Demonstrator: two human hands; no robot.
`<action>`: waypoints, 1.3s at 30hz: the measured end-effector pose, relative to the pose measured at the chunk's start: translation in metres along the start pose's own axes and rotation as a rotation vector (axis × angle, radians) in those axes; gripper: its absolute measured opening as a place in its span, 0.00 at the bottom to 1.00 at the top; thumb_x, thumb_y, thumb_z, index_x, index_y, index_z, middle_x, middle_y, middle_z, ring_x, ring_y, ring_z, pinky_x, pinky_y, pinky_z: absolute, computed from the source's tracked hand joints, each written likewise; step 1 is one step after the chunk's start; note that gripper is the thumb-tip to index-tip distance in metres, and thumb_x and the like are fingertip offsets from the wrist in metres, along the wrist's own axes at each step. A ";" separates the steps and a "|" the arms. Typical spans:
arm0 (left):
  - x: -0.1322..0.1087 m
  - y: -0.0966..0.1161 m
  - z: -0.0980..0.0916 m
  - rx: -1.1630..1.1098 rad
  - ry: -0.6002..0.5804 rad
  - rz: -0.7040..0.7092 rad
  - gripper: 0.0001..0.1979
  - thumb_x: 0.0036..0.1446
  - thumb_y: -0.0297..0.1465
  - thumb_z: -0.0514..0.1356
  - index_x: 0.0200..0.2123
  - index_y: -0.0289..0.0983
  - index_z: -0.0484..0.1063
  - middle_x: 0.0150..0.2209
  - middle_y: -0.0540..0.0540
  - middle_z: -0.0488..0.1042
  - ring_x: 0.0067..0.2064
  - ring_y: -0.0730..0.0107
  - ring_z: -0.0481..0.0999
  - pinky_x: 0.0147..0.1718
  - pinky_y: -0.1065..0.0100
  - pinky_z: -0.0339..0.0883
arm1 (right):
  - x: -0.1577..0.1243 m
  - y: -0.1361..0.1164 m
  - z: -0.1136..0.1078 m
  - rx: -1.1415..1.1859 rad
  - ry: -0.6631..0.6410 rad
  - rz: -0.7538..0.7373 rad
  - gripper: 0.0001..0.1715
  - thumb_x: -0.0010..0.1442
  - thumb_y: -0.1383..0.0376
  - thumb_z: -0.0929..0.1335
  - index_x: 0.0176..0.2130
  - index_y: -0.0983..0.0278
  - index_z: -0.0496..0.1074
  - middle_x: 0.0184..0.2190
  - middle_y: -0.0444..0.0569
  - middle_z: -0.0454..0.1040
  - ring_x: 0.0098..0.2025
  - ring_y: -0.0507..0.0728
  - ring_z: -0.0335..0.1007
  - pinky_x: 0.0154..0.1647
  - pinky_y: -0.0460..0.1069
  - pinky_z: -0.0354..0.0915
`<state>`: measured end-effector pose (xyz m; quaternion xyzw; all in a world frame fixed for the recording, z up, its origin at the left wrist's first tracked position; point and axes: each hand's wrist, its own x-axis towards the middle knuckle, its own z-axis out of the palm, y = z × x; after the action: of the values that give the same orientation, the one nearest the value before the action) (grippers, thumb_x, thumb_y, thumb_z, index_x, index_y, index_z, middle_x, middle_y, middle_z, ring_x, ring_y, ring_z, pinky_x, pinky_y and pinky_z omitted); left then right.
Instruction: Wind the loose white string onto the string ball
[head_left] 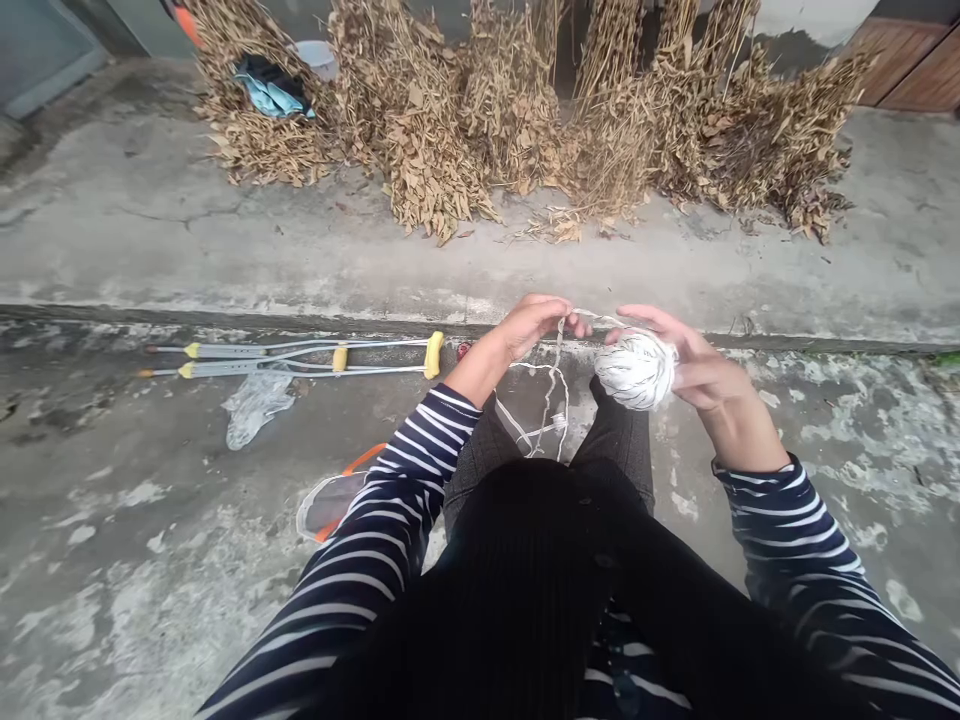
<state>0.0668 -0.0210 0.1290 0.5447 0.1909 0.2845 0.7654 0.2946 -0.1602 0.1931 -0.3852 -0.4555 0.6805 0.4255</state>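
Note:
My right hand (694, 365) is wrapped round a ball of white string (635, 370), held above my knees. My left hand (532, 322) pinches the loose white strand (553, 385) that runs from the ball. More of that strand hangs down in loops between my legs. Both arms are in dark sleeves with white stripes.
A pair of grey crutches with yellow pads (300, 358) lies on the concrete to my left, beside a clear plastic bag (256, 405). An orange-rimmed object (334, 497) sits near my left elbow. Bundles of dry leafy stalks (525, 120) stand beyond a concrete step (225, 312).

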 end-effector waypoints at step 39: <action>-0.031 -0.065 0.007 0.165 -0.071 -0.253 0.06 0.55 0.30 0.70 0.35 0.33 0.80 0.34 0.45 0.81 0.33 0.70 0.80 0.39 0.64 0.77 | 0.033 0.095 -0.044 0.141 -0.063 0.565 0.28 0.47 0.63 0.77 0.48 0.68 0.73 0.28 0.44 0.75 0.22 0.50 0.68 0.16 0.42 0.63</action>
<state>0.0620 -0.0620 0.0696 0.5871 0.2536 0.1494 0.7541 0.3013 -0.1375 0.0863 -0.4447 -0.2948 0.8138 0.2305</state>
